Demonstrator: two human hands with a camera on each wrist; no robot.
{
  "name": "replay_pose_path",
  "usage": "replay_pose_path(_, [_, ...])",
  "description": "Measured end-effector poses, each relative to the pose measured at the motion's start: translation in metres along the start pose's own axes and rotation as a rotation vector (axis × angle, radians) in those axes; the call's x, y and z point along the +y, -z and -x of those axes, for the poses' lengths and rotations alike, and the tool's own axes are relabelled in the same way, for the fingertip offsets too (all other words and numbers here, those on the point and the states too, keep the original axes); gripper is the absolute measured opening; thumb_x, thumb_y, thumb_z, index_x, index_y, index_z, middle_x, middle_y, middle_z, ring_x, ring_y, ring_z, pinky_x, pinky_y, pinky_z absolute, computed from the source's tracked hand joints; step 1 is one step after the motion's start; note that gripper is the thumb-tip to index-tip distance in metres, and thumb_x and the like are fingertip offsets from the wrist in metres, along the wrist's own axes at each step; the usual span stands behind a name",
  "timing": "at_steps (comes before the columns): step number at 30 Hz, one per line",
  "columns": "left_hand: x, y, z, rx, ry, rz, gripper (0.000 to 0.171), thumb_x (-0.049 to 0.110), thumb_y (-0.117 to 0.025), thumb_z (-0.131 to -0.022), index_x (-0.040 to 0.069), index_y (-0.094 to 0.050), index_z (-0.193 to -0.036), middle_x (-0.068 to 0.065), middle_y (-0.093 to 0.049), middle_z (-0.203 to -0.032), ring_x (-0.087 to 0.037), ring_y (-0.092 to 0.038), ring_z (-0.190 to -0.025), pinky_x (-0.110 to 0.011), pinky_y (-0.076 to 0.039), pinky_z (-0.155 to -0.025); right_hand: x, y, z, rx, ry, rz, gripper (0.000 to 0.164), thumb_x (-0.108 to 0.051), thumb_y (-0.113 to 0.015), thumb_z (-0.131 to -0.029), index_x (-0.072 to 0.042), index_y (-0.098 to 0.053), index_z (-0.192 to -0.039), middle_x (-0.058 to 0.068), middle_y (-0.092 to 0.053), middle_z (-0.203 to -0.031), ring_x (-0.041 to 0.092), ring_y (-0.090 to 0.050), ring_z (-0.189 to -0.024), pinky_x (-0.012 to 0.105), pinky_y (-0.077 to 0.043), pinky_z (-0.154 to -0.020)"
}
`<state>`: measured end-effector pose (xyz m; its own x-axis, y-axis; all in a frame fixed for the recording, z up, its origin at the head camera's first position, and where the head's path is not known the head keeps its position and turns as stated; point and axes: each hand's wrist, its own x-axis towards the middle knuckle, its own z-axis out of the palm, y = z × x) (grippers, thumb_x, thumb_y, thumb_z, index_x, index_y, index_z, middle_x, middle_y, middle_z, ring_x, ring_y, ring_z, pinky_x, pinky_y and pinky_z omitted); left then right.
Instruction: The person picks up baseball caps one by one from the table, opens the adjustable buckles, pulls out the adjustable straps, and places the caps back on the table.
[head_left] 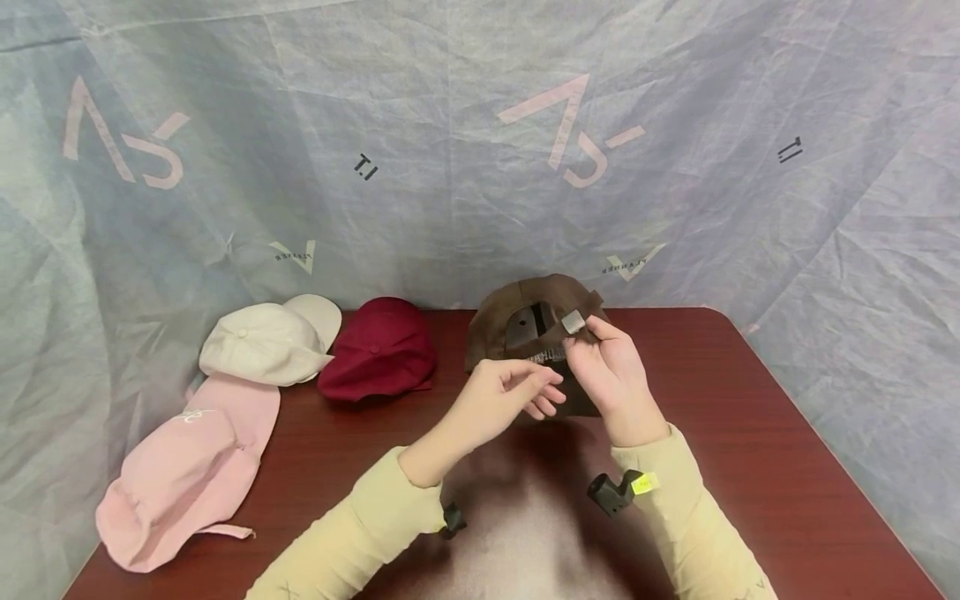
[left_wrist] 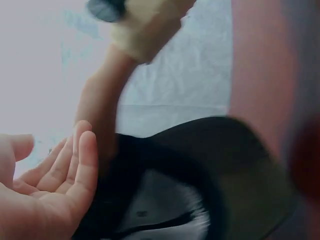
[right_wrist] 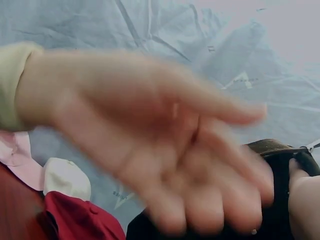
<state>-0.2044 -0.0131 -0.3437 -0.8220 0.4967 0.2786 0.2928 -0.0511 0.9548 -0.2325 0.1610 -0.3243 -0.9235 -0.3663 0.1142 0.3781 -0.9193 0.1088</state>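
Head view: your right hand (head_left: 618,375) pinched the brown cap (head_left: 551,292) by its strap (head_left: 595,300), close to the silvery clasp (head_left: 573,322), while your left hand (head_left: 497,402) stood just in front of the cap, fingers loosely bent and holding nothing. The cap seemed held up above the far part of the table (head_left: 750,400), its back turned towards you. The step in hand looked to be handling that strap; working it with both hands called next for your left hand to reach over and grip, your right holding the clasp steady. Left of the brown cap lay the red cap (head_left: 378,350), then the white cap (head_left: 255,342) beside it, and the pink cap (head_left: 180,467) nearer you. The table was dark red, pale and shiny between your sleeves (head_left: 352,529); a wrinkled, printed grey-blue sheet (head_left: 450,183) hung behind it and on both sides
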Motion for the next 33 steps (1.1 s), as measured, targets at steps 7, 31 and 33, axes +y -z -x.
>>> replay_pose_path(7, [-0.027, -0.016, -0.012, 0.021, 0.044, 0.389, 0.071, 0.048, -0.051, -0.09, -0.007, -0.043, -0.135, -0.021, -0.048, -0.138, -0.031, -0.047, -0.128, -0.038, -0.044, -0.101, 0.001, 0.004, 0.0, -0.009, 0.017, -0.062, 0.044, -0.003, -0.02, -0.102, -0.014, -0.016, -0.144, -0.007, -0.017, -0.148, 0.006, -0.02, -0.137, 0.022, -0.022, -0.112])
replay_pose_path(31, [-0.025, -0.033, -0.026, 0.305, 0.003, 1.143, 0.055, 0.035, -0.036, -0.098, -0.001, -0.038, -0.139, -0.012, -0.061, -0.124, -0.021, -0.053, -0.122, -0.037, -0.034, -0.11, 0.003, 0.003, -0.001, 0.011, -0.01, -0.087, 0.047, -0.006, -0.021, -0.103, -0.015, -0.014, -0.149, -0.004, -0.017, -0.153, 0.01, -0.02, -0.141, 0.029, -0.025, -0.114])
replay_pose_path(33, [-0.026, -0.031, -0.025, 0.305, 0.01, 1.135, 0.057, 0.035, -0.035, -0.098, -0.002, -0.034, -0.142, -0.013, -0.061, -0.124, -0.022, -0.053, -0.122, -0.038, -0.035, -0.109, 0.002, 0.002, -0.001, 0.024, -0.018, -0.094, 0.047, -0.005, -0.023, -0.103, -0.014, -0.014, -0.149, -0.002, -0.017, -0.153, 0.011, -0.021, -0.141, 0.029, -0.026, -0.113])
